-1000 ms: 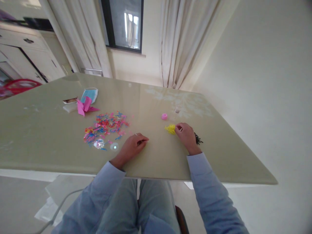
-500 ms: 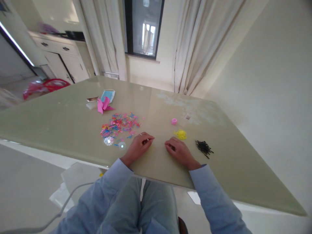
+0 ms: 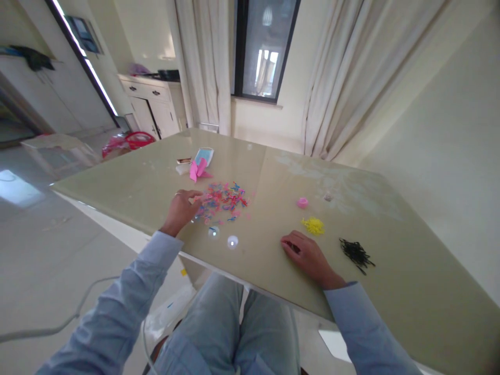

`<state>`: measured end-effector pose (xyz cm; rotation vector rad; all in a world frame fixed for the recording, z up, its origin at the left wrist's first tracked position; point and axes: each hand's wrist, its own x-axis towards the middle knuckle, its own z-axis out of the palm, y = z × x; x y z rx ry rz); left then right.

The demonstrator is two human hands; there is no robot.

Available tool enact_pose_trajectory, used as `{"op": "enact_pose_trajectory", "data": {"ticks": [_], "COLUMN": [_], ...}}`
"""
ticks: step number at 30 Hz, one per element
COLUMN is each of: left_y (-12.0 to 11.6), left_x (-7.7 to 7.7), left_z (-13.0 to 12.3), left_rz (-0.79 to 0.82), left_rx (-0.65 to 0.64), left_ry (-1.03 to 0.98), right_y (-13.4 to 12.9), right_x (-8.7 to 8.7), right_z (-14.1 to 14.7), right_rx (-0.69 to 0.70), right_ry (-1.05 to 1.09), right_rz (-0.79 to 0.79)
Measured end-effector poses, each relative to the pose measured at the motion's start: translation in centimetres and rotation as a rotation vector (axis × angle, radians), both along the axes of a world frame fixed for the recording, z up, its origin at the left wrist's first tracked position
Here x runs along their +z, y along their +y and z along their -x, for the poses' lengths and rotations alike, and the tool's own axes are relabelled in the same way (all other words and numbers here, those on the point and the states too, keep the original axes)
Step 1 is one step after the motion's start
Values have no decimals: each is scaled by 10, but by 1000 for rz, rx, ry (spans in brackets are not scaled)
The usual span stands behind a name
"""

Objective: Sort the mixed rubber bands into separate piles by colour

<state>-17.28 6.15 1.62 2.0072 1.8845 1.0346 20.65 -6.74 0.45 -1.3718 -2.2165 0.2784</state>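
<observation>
My left hand is at the left edge of a scattered pile of small pink, red and blue pieces. Its fingers are stretched out and apart, and nothing shows between them. On the tabletop, my right hand rests with curled fingers, thumb and fingertips together; whether something small is in it is hidden. Just beyond it lies a small heap of yellow bits. A heap of thin black strips sits to its right. Farther back is a small pink round object.
Two round glints show on the glossy table near its front edge. A blue face mask and a folded pink piece lie at the back left. A small pale item is at the back right.
My left hand has moved left, from the table's middle to the colourful pile, and its fingers have opened out. The right hand stays curled by the yellow heap. The view has turned left.
</observation>
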Motion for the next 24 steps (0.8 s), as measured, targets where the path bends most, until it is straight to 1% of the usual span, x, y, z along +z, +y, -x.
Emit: {"op": "enact_pose_trajectory", "data": {"ticks": [2, 5, 9, 13, 15, 19, 22, 24], "left_y": [10, 22, 29, 31, 31, 28, 22, 12], "left_x": [-4, -11, -15, -12, -9, -5, 0, 8], "left_z": [10, 15, 18, 20, 20, 15, 9, 3], "left_rz": [17, 51, 78, 68, 71, 64, 9, -6], "left_rx": [-36, -92, -146, -206, -218, -190, -186, -212], "left_ry": [138, 246, 282, 296, 290, 221, 125, 18], "right_y": [1, 1, 1, 1, 1, 1, 1, 1], "right_x": [-1, -2, -3, -1, 0, 0, -1, -2], "right_z": [0, -1, 0, 1, 1, 0, 0, 0], "right_rx": [-7, -21, -31, -33, -35, -36, -38, -37], "right_ry": [5, 20, 45, 50, 53, 55, 55, 59], "right_rz": [3, 13, 4, 15, 14, 19, 21, 25]}}
